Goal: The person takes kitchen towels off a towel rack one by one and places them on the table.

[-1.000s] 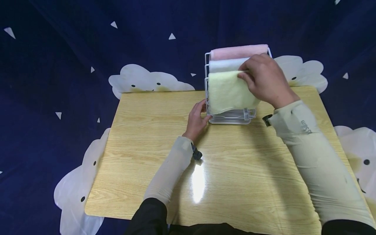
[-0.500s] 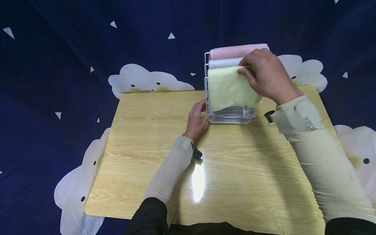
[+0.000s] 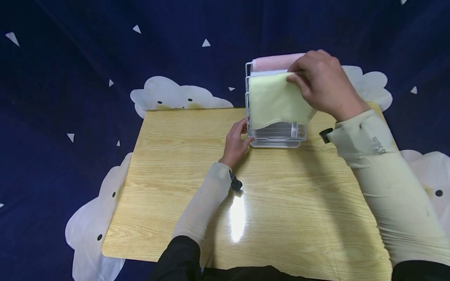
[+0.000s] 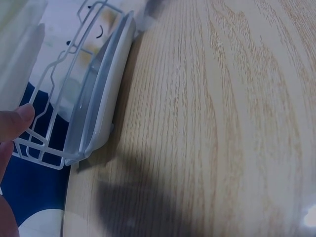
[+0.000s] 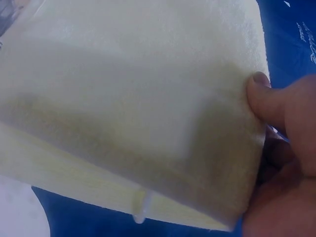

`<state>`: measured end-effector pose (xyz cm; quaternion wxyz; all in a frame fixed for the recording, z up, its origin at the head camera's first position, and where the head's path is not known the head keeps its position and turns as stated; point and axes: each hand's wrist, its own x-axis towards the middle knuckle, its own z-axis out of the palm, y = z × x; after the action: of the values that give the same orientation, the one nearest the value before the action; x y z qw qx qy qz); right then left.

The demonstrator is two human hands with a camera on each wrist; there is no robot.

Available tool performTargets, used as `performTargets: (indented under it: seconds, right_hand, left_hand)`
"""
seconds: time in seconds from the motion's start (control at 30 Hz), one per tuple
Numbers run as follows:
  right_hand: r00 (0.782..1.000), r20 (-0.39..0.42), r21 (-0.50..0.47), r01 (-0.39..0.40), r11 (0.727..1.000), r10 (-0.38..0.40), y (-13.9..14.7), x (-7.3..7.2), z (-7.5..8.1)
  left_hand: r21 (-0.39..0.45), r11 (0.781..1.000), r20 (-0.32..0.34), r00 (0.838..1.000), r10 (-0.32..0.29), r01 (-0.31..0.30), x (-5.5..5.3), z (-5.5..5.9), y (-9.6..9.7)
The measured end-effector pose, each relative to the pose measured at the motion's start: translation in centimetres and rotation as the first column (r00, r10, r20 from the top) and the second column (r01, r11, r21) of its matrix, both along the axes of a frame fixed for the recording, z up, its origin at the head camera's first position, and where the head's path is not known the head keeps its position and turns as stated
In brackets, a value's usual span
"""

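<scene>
Right hand [image 3: 321,84] pinches yellow cloth [image 3: 274,101] by its upper edge, before pink cloth [image 3: 275,63] on rack [image 3: 277,139]. Left hand [image 3: 234,144] grips rack's left side, near far edge of surface [image 3: 281,187].

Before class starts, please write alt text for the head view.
The right hand pinches a yellow cloth by its top edge at a white wire rack, which the left hand holds. A pink cloth and a pale cloth hang behind.

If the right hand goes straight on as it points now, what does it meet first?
Beyond the yellow towel the right hand pinches, probably the pink towel, though the depth is unclear.
</scene>
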<state>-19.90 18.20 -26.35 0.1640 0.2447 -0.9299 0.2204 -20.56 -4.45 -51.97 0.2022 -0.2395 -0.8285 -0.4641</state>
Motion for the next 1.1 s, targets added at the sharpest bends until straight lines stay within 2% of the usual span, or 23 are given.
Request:
performTargets:
  seconds: [0.47,0.73,1.1]
  right_hand:
    - [1.0,-0.022,-0.014,0.008,1.0,-0.008,-0.3,0.4,1.8]
    - [0.999,-0.007,0.021,0.045,0.999,-0.045,-0.5,0.8,3.1]
    - [0.997,-0.067,0.046,0.038,0.998,-0.035,-0.8,1.3,4.7]
  left_hand:
    - [-0.011,1.0,-0.007,1.0,0.013,-0.013,-0.1,-0.1,-0.1]
    - [0.0,1.0,-0.013,1.0,0.01,-0.01,-0.1,-0.1,-0.1]
    - [-0.014,1.0,-0.004,1.0,0.007,-0.007,-0.2,-0.2,-0.1]
